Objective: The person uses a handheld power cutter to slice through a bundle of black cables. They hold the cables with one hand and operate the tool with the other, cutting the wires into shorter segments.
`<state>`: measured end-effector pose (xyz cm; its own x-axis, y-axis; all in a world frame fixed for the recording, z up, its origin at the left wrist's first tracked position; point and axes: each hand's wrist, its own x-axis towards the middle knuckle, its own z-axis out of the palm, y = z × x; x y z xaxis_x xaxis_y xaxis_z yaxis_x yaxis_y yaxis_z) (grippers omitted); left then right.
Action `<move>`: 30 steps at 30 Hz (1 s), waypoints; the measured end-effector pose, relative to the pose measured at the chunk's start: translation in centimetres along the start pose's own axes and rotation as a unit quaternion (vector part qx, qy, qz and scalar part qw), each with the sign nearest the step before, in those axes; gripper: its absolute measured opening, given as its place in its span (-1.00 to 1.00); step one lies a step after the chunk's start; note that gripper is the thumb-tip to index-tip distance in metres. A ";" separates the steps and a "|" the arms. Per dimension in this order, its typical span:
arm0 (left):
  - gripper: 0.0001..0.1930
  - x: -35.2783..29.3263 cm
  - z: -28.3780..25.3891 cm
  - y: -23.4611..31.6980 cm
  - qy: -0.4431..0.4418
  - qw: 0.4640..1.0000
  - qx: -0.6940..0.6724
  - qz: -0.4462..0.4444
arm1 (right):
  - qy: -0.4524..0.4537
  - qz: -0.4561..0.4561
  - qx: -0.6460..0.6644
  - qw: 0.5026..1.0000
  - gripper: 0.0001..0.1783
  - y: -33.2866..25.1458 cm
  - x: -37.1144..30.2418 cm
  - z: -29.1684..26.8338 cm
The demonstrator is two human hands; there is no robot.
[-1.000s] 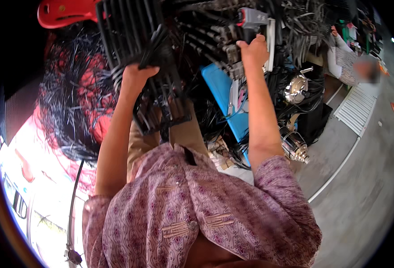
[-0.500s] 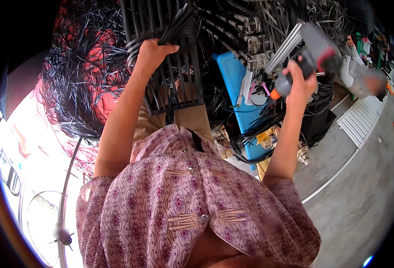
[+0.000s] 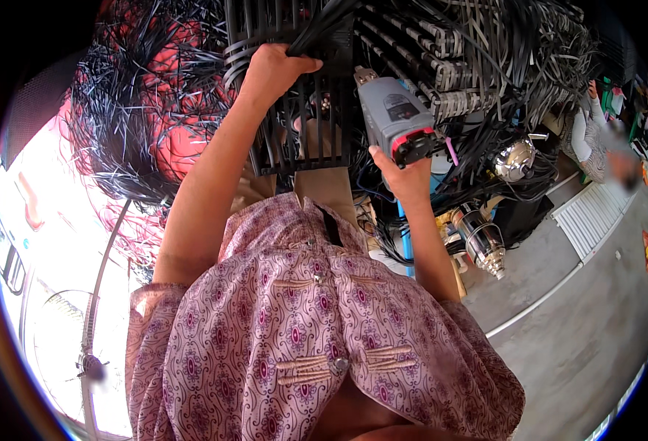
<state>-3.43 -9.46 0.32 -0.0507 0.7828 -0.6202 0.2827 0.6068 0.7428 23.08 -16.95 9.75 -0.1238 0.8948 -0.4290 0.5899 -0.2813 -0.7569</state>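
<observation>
My left hand (image 3: 278, 72) is closed round a bunch of flat black strips (image 3: 331, 26) and holds them against a black slatted frame (image 3: 306, 163). The frame stands upright before my knees. Just to its right, my right hand (image 3: 406, 180) grips a grey staple gun (image 3: 396, 110) with a red-trimmed end. The gun's nose points away from me, close beside the frame. Most of my right fingers and the gun's handle are hidden behind its body.
A tangled heap of black strips (image 3: 118, 132) covers something red on the left. Woven grey-and-black pieces (image 3: 456, 44) are stacked at the far right. Shiny metal vessels (image 3: 478, 239) stand right of my forearm. Another person (image 3: 588, 136) sits at the far right.
My right hand has brought the staple gun leftward, from over the blue surface to beside the frame. The left hand keeps its hold on the strips; the view has shifted slightly.
</observation>
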 end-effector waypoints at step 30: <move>-0.64 0.1 0.6 0.1 0.003 1.000 0.021 0.005 | -0.010 0.068 -0.018 0.997 -0.52 -2.8 1.2 0.5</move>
<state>-2.87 -9.36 0.20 -0.0524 0.7896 -0.6114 0.3224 0.5928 0.7380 20.89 -15.27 11.07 -0.0567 0.8416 -0.5372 0.6311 -0.3867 -0.6725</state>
